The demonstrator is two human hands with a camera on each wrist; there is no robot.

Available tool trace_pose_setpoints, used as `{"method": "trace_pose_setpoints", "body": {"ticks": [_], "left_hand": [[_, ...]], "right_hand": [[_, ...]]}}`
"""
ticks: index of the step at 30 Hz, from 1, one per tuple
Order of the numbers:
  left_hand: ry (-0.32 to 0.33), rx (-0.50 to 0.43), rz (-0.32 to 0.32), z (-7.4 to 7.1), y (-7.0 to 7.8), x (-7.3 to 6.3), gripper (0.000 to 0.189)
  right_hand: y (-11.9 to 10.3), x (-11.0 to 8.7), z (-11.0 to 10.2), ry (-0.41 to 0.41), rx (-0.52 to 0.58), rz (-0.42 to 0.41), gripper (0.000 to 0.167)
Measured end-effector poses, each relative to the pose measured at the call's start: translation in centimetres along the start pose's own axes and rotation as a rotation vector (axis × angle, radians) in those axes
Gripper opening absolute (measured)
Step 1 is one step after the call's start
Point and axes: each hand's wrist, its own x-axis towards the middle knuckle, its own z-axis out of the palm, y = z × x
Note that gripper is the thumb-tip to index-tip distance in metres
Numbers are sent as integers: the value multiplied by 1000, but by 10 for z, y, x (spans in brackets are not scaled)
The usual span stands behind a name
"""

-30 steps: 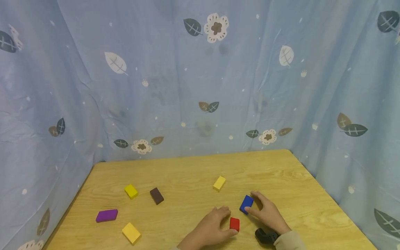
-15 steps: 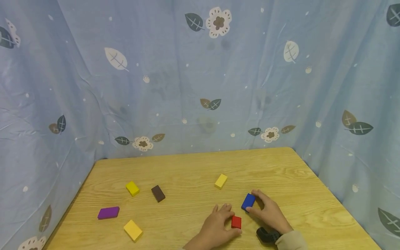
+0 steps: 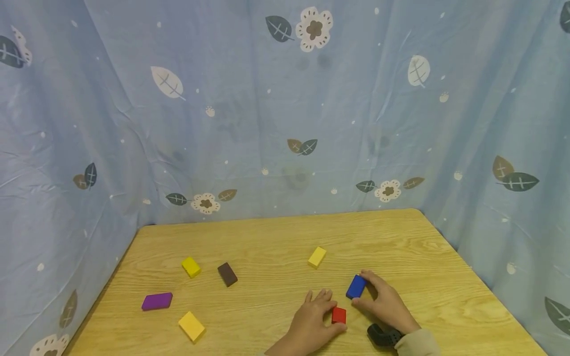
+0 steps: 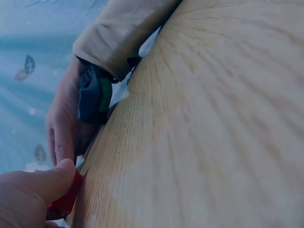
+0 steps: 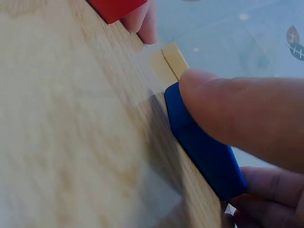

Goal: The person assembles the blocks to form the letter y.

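Observation:
In the head view my left hand (image 3: pixel 310 322) lies at the front of the table, holding a small red block (image 3: pixel 339 315) between thumb and index finger. The left wrist view shows the thumb against the same red block (image 4: pixel 65 202). To its right, my right hand (image 3: pixel 386 305) grips a blue block (image 3: pixel 356 287) by its edges. Up close in the right wrist view, the thumb presses one side of the blue block (image 5: pixel 204 147) while fingers sit at its far end. Both blocks are low at the wooden tabletop, a short gap apart.
A pale yellow block (image 3: pixel 317 257) lies beyond the hands. On the left are a yellow block (image 3: pixel 191 267), a dark brown block (image 3: pixel 227 274), a purple block (image 3: pixel 157 301) and an orange-yellow block (image 3: pixel 192 326). A patterned blue curtain (image 3: pixel 249 109) surrounds the table (image 3: pixel 267 247).
My left thumb and index finger have drawn in closer on the red block. The right hand stays at the blue block; the head view has shifted slightly.

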Motion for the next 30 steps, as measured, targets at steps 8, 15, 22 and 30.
{"method": "trace_pose_setpoints", "body": {"ticks": [8,15,22,30], "left_hand": [[13,18,-9,0,2,1,61],[16,39,7,-1,3,1,61],[0,15,-3,-1,3,-1,60],[22,-25,-2,-2,3,-3,56]], "right_hand": [[1,2,1,13,14,-26,80],[3,1,2,12,26,-14,80],[2,-1,2,16,21,-1,80],[1,-3,2,26,10,21,78]]}}
